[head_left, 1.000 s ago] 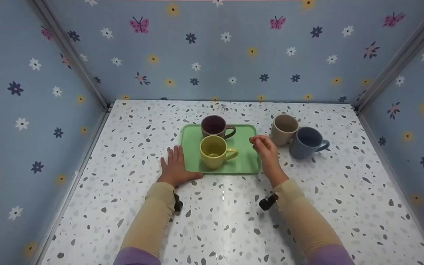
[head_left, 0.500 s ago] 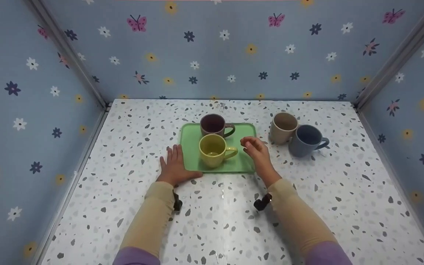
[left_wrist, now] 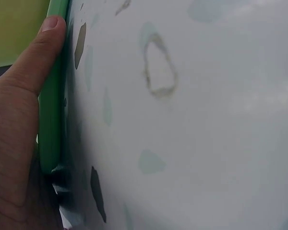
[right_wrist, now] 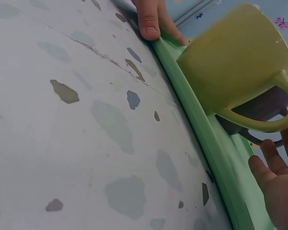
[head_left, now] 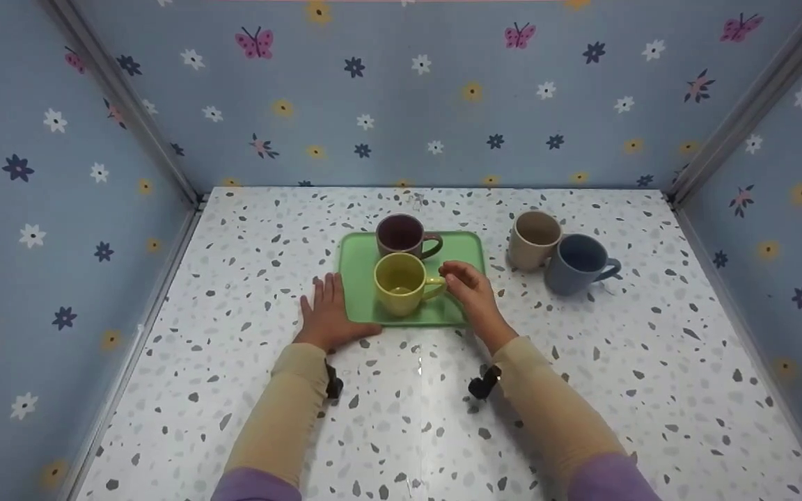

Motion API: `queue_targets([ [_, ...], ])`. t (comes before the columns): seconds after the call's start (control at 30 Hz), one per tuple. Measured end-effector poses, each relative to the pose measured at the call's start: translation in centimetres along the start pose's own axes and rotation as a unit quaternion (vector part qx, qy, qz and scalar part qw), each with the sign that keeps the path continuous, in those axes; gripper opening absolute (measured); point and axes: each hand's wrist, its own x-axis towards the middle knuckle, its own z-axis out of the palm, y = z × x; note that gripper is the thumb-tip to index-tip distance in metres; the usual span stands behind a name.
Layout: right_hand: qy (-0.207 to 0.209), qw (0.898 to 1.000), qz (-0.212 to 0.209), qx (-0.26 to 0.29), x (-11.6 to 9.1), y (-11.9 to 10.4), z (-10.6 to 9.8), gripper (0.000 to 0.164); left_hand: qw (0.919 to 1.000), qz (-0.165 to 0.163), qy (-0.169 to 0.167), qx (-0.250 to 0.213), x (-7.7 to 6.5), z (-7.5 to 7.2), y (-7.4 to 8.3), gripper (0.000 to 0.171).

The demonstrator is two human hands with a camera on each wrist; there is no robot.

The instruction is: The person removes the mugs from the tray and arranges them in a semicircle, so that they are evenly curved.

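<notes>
The right hand has a loose grip around nothing: its fingers are lightly bent, with the thumb apart from them, at the handle of the yellow mug. Whether a fingertip touches that handle, I cannot tell. The mug stands upright on the green tray, towards its near edge, with its handle pointing right. The left hand holds nothing in its grip either; it rests with fingers spread on the bench, beside the tray's left edge, its thumb lying against the near edge by the corner. Just behind the yellow mug, a maroon mug stands upright at the back of the tray, its handle also to the right. Off the tray to the right, a beige mug and a blue-grey mug stand upright on the bench, close together, the blue-grey one nearer the person and with its handle turned right. Both sleeves are beige, then purple further up. Beyond the speckled bench rise blue walls with flowers and butterflies
</notes>
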Motion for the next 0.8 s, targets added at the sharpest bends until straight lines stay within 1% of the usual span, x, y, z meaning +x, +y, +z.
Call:
queue_targets([
  [0.13,-0.007,1.0,-0.009,-0.008,0.1,0.4,0.6,0.036,1.0,-0.004,-0.004,0.004,0.1,0.2,-0.1,0.145],
  [0.17,-0.013,1.0,-0.01,-0.011,-0.1,0.0,0.8,0.036,1.0,-0.004,-0.005,0.005,0.1,0.3,-0.1,0.145],
  [0.33,-0.027,0.999,-0.02,-0.03,0.0,0.1,1.0,0.037,0.9999,-0.005,-0.008,0.003,0.3,0.2,-0.1,0.146],
  [0.4,-0.027,0.999,-0.026,-0.028,0.3,0.6,1.0,0.036,0.9999,-0.006,-0.009,0.002,0.4,0.2,-0.1,0.146],
  [0.57,-0.032,0.999,-0.026,-0.004,0.3,1.1,1.4,0.035,0.9999,-0.006,-0.011,0.003,0.5,0.4,-0.3,0.147],
  [0.8,-0.027,0.999,-0.032,-0.014,0.2,1.3,2.1,0.031,0.9999,-0.008,-0.007,0.004,0.4,0.4,-0.3,0.147],
])
